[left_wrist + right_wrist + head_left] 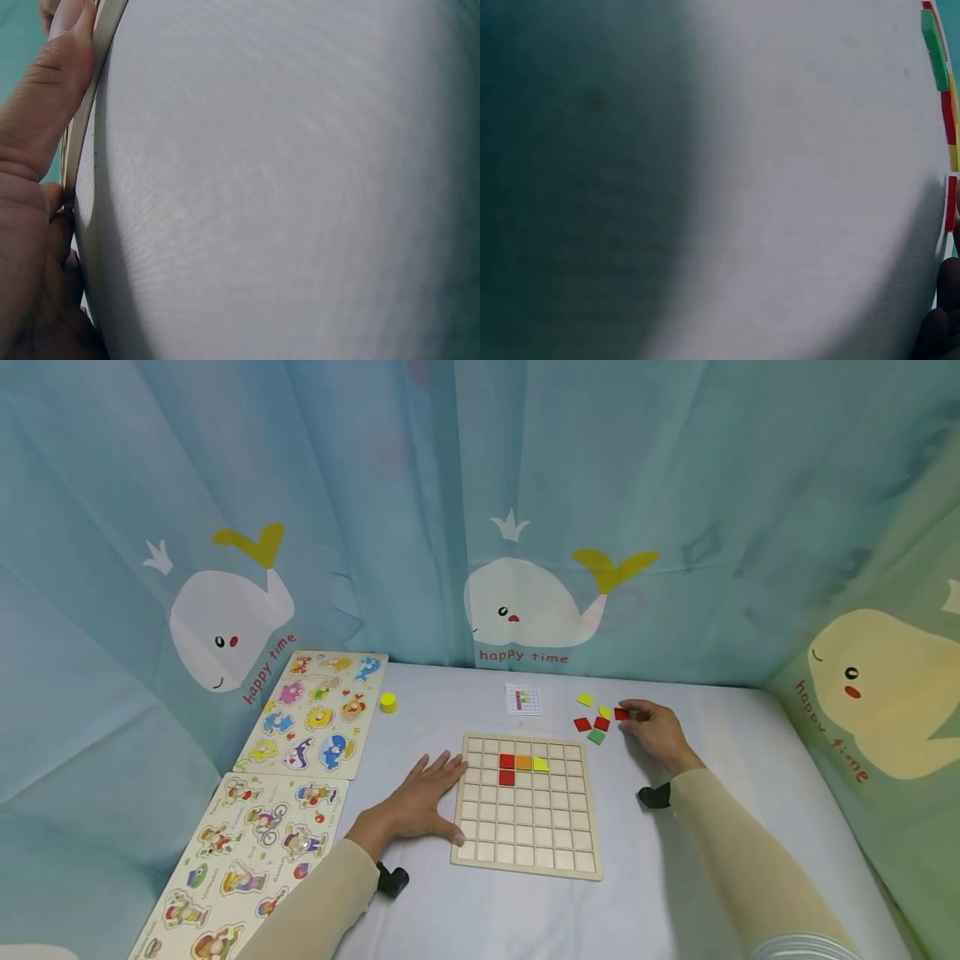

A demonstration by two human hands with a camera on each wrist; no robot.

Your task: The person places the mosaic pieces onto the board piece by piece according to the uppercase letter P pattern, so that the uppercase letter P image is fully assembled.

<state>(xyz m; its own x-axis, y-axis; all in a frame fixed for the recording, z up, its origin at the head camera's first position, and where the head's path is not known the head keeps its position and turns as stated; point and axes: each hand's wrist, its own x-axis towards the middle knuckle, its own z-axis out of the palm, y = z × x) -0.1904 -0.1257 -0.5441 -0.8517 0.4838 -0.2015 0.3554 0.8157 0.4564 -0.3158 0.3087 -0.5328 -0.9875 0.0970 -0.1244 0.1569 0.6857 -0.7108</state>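
Note:
A wooden grid board [528, 839] lies on the white table. In its upper part sit two red tiles, an orange tile [523, 763] and a yellow tile [541, 764]. My left hand [416, 797], fingers spread, touches the board's left edge; in the left wrist view the thumb [45, 105] is against the board's side [84, 120]. Right of the board's top, my right hand [658, 735] pinches a red tile [622, 714] between thumb and fingers. Beside it lie loose red tiles [582, 724], a green tile [596, 737] and yellow pieces [585, 699].
A small pattern card [523, 700] lies behind the board. Two picture puzzle boards [318, 714] cover the table's left side, with a yellow cylinder [388, 702] next to the rear one. A blue whale-print curtain [405, 568] hangs behind the table and along its sides.

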